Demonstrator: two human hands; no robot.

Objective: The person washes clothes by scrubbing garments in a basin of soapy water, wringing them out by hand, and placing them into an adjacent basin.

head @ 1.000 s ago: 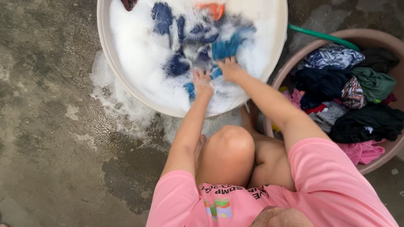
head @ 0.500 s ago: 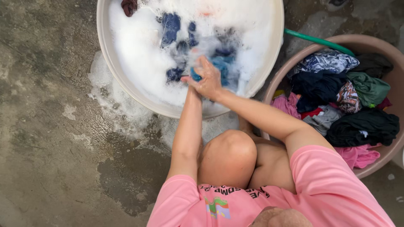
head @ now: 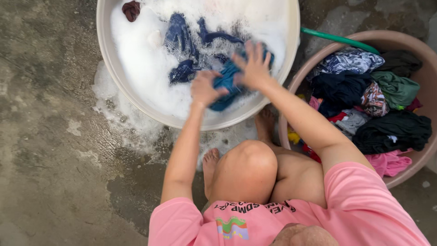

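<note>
Blue cloth [head: 226, 86] bunched between fisted left hand [head: 203, 89] and spread-fingered right hand [head: 253, 68]

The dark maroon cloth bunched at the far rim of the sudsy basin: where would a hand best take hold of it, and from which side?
Probably pinch the raised top of the dark maroon cloth, coming straight down from above. It sits as a compact wad clear of the white foam, tight against the wall of the cream plastic basin, so a sideways approach from the left is blocked by the rim.
</note>
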